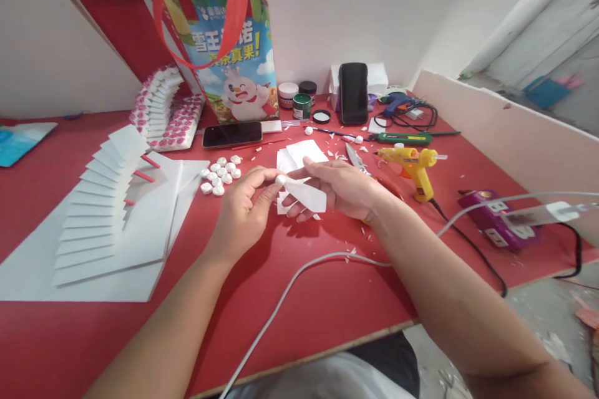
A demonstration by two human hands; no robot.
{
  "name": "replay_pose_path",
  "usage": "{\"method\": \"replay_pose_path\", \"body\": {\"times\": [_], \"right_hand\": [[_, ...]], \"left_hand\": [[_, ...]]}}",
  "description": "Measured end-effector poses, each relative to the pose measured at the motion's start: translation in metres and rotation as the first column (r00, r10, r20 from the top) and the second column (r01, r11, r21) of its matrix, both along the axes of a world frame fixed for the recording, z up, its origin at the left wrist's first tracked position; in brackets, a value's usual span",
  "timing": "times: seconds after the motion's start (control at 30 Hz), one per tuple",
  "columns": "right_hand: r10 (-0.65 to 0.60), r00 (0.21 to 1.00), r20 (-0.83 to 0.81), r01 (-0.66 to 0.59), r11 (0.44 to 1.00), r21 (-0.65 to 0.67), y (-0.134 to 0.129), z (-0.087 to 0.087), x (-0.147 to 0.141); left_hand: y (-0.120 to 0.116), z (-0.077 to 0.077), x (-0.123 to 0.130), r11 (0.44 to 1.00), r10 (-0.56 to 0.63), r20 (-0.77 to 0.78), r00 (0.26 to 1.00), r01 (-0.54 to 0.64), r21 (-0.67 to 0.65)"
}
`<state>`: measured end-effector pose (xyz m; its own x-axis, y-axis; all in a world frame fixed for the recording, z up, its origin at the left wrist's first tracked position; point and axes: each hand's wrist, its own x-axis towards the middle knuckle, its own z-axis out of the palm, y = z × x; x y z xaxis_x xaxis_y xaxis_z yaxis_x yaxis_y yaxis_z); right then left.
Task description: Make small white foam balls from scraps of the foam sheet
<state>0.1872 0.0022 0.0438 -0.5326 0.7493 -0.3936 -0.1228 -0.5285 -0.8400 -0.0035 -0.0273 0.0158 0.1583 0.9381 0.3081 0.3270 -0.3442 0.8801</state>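
The left hand point(253, 209) is pinching the rolled end of a white paper strip point(306, 195) above the red counter point(262, 299); the right hand point(339, 190) is supporting its wide end, fingers spread beneath.

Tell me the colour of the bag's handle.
The handle is red, clearest in the head view.

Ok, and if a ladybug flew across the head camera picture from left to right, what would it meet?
Fanned white strips → little white rolls → held white piece → upright black phone → yellow glue gun → purple box.
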Motion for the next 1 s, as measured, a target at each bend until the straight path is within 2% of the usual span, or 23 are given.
{"method": "replay_pose_path", "body": {"times": [0.07, 0.13, 0.27, 0.5, 0.63, 0.77, 0.87, 1.0], "right_hand": [[0.069, 0.997, -0.042, -0.069, 0.998, -0.013, -0.0003, -0.0014, 0.0], [0.09, 0.995, -0.053, -0.088, 0.996, 0.026, -0.0016, -0.0033, 0.0], [0.093, 0.994, -0.06, -0.088, 0.993, 0.074, -0.003, -0.007, 0.0008], [0.053, 0.991, -0.123, -0.054, 0.999, -0.006, -0.0037, -0.0054, -0.0019], [0.045, 0.993, -0.104, -0.044, 0.999, 0.014, -0.005, -0.0026, -0.0017], [0.068, 0.995, -0.069, -0.062, 0.994, 0.084, -0.0059, -0.002, -0.0027], [0.047, 0.999, -0.008, -0.045, 0.98, 0.194, -0.0061, -0.0042, -0.005], [-0.04, 0.991, 0.128, -0.015, 0.915, 0.403, -0.006, -0.0076, -0.0071]], "left_hand": [[0.0, 0.0003, 0.0002, 0.999, -0.027, -0.037, 0.999, 0.028, 0.041], [-0.0004, 0.0005, 0.0003, 0.997, -0.036, -0.054, 0.998, 0.04, 0.065], [-0.0005, 0.0007, 0.0, 0.997, -0.027, -0.047, 0.999, 0.03, 0.071], [-0.0002, 0.0016, 0.0, 0.998, -0.03, -0.014, 0.999, 0.031, 0.054], [0.0005, 0.0005, 0.0, 0.998, -0.026, -0.003, 1.0, 0.026, 0.065], [0.0012, 0.0, 0.0006, 0.998, -0.018, -0.004, 1.0, 0.018, 0.066], [0.0006, 0.0004, 0.0015, 0.998, -0.003, -0.014, 1.0, 0.004, 0.07], [-0.0005, -0.0003, 0.0022, 0.999, 0.015, 0.013, 1.0, -0.016, 0.032]]}}
